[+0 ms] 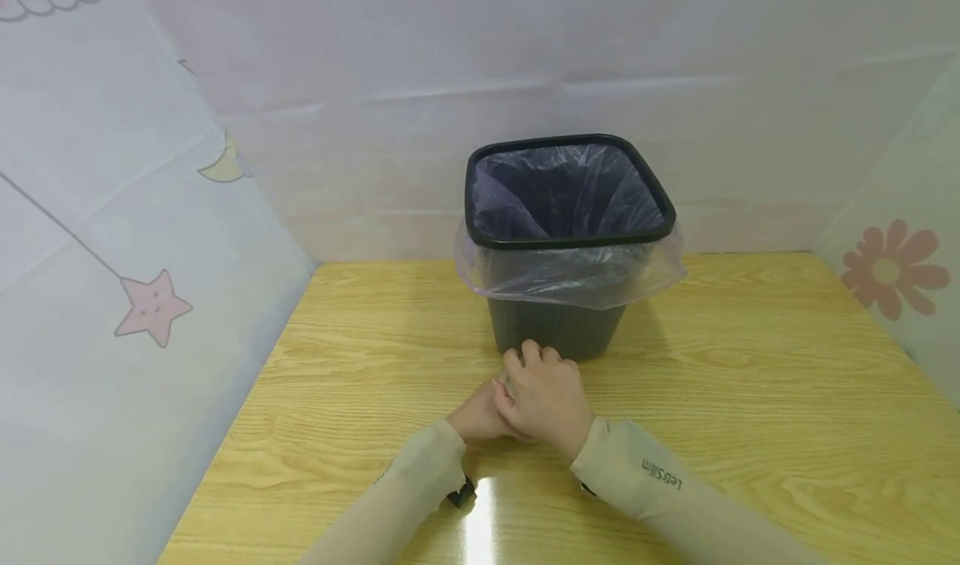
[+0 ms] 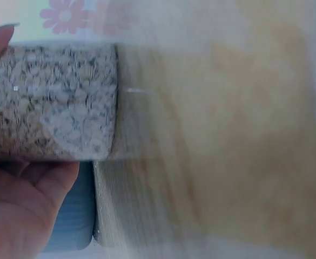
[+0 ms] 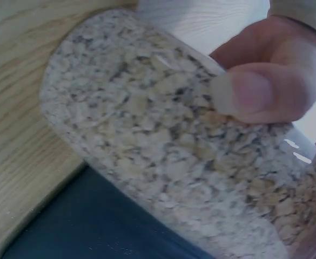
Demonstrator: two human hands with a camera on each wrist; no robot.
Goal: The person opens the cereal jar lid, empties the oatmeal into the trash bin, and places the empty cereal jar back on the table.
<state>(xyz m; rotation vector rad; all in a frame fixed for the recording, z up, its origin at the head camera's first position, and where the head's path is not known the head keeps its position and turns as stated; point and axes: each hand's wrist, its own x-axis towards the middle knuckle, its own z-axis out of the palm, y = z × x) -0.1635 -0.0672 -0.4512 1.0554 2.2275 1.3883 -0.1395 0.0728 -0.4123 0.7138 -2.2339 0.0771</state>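
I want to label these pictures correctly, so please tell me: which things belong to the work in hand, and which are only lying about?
Likely in the work:
container of flakes, held
left hand
right hand

Likely just about:
dark bin, behind the hands and not held
plastic liner, fitted in it
wooden table
printed backdrop
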